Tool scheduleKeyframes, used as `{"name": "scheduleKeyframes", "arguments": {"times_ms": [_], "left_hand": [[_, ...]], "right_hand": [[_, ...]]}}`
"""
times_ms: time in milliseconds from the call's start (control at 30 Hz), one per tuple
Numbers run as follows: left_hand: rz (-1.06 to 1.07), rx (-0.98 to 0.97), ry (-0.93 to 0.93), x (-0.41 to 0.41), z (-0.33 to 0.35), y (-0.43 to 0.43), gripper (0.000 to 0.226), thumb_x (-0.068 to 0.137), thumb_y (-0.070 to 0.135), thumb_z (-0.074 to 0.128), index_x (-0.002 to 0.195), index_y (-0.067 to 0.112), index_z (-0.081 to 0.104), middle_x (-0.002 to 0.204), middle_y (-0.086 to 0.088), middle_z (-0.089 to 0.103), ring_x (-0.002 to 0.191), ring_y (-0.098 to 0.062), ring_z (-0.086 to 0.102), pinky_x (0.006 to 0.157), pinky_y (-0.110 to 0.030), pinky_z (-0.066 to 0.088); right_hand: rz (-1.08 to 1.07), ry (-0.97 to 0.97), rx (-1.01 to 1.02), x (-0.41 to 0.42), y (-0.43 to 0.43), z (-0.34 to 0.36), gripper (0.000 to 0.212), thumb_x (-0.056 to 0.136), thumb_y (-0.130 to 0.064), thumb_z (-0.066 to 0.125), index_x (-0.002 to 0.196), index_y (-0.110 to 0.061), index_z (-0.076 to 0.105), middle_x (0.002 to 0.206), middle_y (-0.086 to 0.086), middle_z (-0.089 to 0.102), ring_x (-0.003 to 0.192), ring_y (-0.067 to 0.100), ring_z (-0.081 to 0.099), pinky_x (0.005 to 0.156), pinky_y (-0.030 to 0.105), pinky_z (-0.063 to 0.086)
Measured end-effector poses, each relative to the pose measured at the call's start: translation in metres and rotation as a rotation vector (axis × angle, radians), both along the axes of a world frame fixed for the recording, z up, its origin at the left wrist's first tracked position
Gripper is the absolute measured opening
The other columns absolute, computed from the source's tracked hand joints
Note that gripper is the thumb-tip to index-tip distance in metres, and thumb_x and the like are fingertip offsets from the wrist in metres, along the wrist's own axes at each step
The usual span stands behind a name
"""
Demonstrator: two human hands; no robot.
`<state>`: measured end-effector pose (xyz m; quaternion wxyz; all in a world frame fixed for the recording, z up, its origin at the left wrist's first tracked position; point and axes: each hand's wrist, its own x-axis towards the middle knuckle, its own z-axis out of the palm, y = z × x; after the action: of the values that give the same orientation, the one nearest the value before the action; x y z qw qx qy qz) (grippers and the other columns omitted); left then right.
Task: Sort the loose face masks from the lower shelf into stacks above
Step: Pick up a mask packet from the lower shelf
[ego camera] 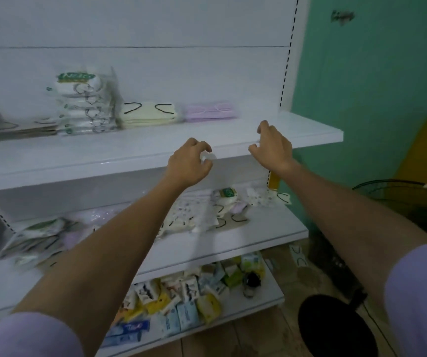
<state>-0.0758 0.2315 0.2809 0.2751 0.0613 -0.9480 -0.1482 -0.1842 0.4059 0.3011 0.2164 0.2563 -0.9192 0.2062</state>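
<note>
Masks in the grip I cannot confirm: the left hand and the right hand hover with fingers curled over the front edge of the upper shelf, toward its right end. A pale scrap shows at each set of fingertips, but it is white on white and blurred, so whether they pinch a mask between them or hold nothing is unclear. Along the back of that shelf four piles sit side by side: a brownish stack at the left, a tall wrapped stack with green labels, a cream stack with black ear loops, and a lilac stack. Sorting looks roughly half done. On the lower shelf loose masks lie jumbled, one heap near the left end, another toward the right back corner, with cream, lilac and printed white mixed, some in crinkled wrappers.
</note>
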Motion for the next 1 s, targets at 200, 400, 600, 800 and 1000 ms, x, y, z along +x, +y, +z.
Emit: {"name": "scheduleKeyframes", "arguments": {"times_ms": [200,400,600,800,1000], "left_hand": [[-0.034,0.079,-0.032,0.027,-0.035,0.016,0.033,0.085,0.019,0.056,0.118,0.014,0.058,0.117,-0.008,0.053,0.091,-0.025,0.059,0.077,-0.029,0.041],[-0.004,0.139,-0.226,0.063,-0.113,0.024,0.036,0.084,0.020,0.058,0.119,0.014,0.055,0.119,-0.008,0.053,0.091,-0.026,0.059,0.081,-0.036,0.047],[0.120,0.209,-0.232,0.051,-0.143,0.012,0.038,0.082,0.019,0.059,0.120,0.014,0.055,0.121,-0.007,0.052,0.091,-0.027,0.061,0.081,-0.035,0.046],[0.158,0.286,-0.319,0.002,-0.170,0.022,0.035,0.084,0.015,0.058,0.119,0.011,0.056,0.119,-0.013,0.052,0.092,-0.031,0.061,0.085,-0.038,0.047],[0.152,0.360,-0.359,-0.049,-0.199,0.052,0.039,0.086,0.011,0.054,0.125,0.013,0.052,0.121,-0.012,0.048,0.095,-0.029,0.059,0.084,-0.038,0.048]], "right_hand": [[-0.031,-0.020,0.010,0.027,0.029,-0.017,0.032,0.086,-0.017,0.052,0.115,-0.005,0.043,0.105,0.015,0.055,0.085,0.030,0.054,0.065,0.035,0.042],[-0.010,-0.257,-0.031,0.050,0.035,-0.102,0.041,0.088,-0.024,0.058,0.122,-0.008,0.042,0.115,0.015,0.054,0.099,0.033,0.056,0.080,0.039,0.047],[0.003,-0.385,-0.034,0.013,0.030,-0.134,0.055,0.089,-0.028,0.059,0.136,-0.010,0.035,0.126,0.019,0.050,0.112,0.035,0.051,0.088,0.040,0.045],[0.120,-0.340,0.111,-0.042,0.026,-0.156,0.055,0.090,-0.026,0.056,0.138,-0.009,0.035,0.125,0.022,0.047,0.116,0.035,0.046,0.089,0.041,0.043],[0.093,-0.248,0.245,-0.117,0.047,-0.163,0.053,0.090,-0.023,0.055,0.137,-0.008,0.037,0.125,0.022,0.047,0.114,0.037,0.046,0.093,0.043,0.042]]}}
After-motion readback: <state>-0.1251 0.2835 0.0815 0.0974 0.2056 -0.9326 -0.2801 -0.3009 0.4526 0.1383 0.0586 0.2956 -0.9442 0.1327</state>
